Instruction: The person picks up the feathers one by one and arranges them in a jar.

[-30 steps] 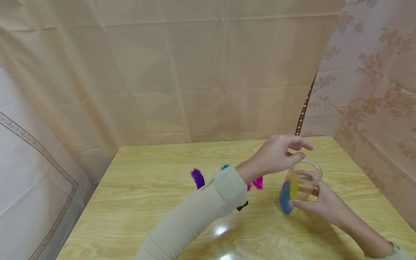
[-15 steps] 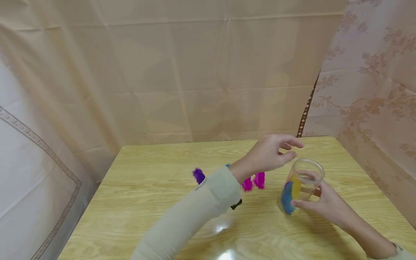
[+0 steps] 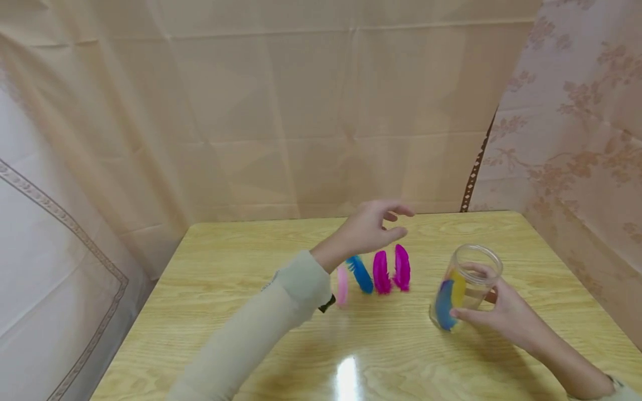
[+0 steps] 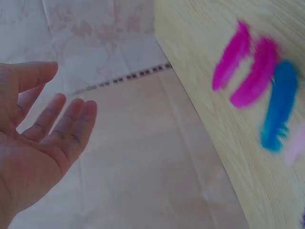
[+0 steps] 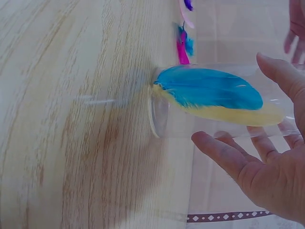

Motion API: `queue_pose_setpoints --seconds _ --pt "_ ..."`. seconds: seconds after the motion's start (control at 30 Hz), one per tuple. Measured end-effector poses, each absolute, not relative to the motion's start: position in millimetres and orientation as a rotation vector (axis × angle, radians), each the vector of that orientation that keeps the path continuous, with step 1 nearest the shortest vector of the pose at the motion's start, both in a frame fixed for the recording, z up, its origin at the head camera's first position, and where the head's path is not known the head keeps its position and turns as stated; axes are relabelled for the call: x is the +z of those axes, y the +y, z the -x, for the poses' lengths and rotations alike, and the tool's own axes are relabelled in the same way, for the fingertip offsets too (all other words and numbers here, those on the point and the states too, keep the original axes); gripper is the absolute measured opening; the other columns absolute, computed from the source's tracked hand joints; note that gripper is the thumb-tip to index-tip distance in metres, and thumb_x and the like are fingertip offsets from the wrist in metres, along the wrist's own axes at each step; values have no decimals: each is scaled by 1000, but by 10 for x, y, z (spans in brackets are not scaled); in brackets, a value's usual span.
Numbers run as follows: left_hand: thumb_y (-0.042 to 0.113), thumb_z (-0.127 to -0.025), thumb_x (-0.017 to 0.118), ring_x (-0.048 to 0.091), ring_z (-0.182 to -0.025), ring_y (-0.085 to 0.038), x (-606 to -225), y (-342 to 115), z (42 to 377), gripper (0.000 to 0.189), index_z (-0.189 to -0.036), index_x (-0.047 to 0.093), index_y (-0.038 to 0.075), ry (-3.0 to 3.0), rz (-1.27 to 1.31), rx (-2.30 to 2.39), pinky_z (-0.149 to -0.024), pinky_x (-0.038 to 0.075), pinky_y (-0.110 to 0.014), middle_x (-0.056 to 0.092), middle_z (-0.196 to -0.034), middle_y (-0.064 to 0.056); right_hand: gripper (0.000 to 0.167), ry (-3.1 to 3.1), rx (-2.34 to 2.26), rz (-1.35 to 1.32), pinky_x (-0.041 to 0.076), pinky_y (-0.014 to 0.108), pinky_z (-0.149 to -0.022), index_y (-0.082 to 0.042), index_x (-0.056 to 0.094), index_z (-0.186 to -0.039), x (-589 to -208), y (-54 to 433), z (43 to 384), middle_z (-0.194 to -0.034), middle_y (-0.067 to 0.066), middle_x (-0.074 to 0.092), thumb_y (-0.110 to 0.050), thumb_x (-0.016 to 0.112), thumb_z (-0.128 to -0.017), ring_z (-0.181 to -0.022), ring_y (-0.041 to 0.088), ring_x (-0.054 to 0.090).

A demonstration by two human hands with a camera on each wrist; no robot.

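My right hand (image 3: 506, 312) grips a clear jar (image 3: 471, 305) standing at the right of the table, thumb on the near side and fingers round the back. Through its wall show a blue feather (image 5: 209, 88) and a yellow feather (image 5: 238, 114). My left hand (image 3: 368, 227) is in the air with loosely bent fingers, holding nothing. Just below it on the table lie two magenta feathers (image 3: 402, 268), a blue feather (image 3: 360, 275) and a pale pink feather (image 3: 343, 285). A purple feather (image 5: 189, 5) shows at the top of the right wrist view; in the head view my left arm hides it.
The wooden table (image 3: 401, 356) ends at a beige curtain (image 3: 251, 111) behind it. A floral cloth (image 3: 582, 139) hangs along the right side, and a white cloth (image 3: 45, 278) with a patterned band hangs at the left.
My left hand has moved left, away from the jar's mouth to over the feathers. The row of feathers is more exposed, while the purple one is now covered. My right hand stays on the jar.
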State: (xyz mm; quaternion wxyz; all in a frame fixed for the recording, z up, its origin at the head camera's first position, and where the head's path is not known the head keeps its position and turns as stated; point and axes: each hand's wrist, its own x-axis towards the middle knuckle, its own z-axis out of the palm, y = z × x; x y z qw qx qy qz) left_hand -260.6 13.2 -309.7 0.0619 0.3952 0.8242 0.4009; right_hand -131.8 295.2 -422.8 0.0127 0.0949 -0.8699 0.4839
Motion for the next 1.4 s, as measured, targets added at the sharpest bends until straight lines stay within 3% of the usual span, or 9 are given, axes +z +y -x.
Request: queue_pose_setpoints --seconds 0.2,0.4,0.77,0.97,1.1,1.23,1.4 --pt "12 -96 71 62 -118 -27 -3253 -238 2724 33 -129 65 8 2592 -1154 1140 -93 56 -33 61 -134 -5 84 -2715 1506 -289 57 28 -76 -8 33 -151 -4218 2963 1324 -147 24 34 -16 85 -85 -123 53 46" --pt "9 -95 72 58 -124 -32 -3499 -540 2763 36 -129 63 3 2615 -1057 1091 -105 49 -42 59 -135 -10 83 -2703 1542 -303 59 30 -74 -9 34 -151 -4224 2978 1328 -148 25 33 -14 84 -85 -122 55 46" --pt "11 -91 75 51 -128 -49 -3993 -1054 2885 48 -135 59 0 2611 -787 972 -106 45 -54 55 -141 -19 83 -2708 1554 -296 59 30 -74 -11 33 -151 -4224 3016 1303 -148 25 34 -15 84 -86 -120 56 48" --pt "12 -85 83 46 -132 -48 -4078 -1198 2914 65 -141 53 -2 2576 -736 875 -108 43 -55 48 -146 -24 83 -2702 1551 -307 59 31 -72 -11 33 -151 -4236 3034 1287 -147 24 35 -14 83 -86 -119 56 49" --pt "18 -81 88 48 -133 -42 -4055 -1239 2901 82 -146 45 -5 2578 -702 763 -112 39 -52 49 -146 -23 83 -2692 1564 -314 60 32 -71 -12 32 -151 -4248 3051 1283 -147 23 34 -13 83 -86 -119 56 50" --pt "32 -76 92 56 -122 -38 -4112 -1256 2892 94 -146 43 -8 2643 -614 647 -109 43 -49 56 -135 -25 83 -2689 1576 -313 60 33 -70 -13 32 -152 -4250 3066 1280 -147 22 33 -13 83 -86 -119 56 49" --pt "46 -73 91 44 -134 -42 -4229 -1279 2869 101 -144 46 -9 2736 -516 541 -112 39 -52 48 -145 -26 83 -2675 1602 -317 61 34 -70 -12 32 -151 -4250 3065 1280 -147 23 33 -12 83 -86 -117 57 51"
